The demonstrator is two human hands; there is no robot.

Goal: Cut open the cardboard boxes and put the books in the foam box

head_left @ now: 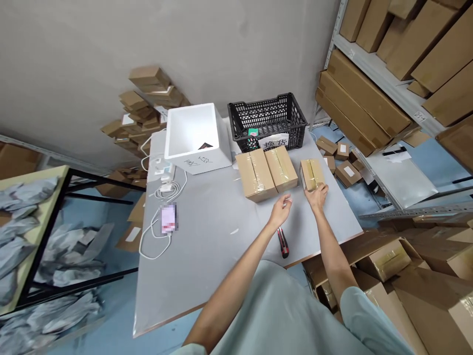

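At the right side of the table, my right hand (317, 197) grips the near end of a small taped cardboard box (312, 173). My left hand (281, 211) hovers over the table to its left, fingers pinched together. A pale bit shows at those fingertips, too small to name. Below the left hand lies a red and black handled tool (283, 244), perhaps a utility knife, its far end partly hidden by the hand. Just beyond the left hand, a larger taped carton (255, 173) and a medium taped carton (281, 167) stand side by side.
Behind the cartons stands a black plastic crate (268, 118) with a paper sign. A white foam box (195, 138) sits left of it. A phone (169, 218) and white cables lie on the grey table (207, 256). Shelves (369, 54) and cardboard boxes crowd the right.
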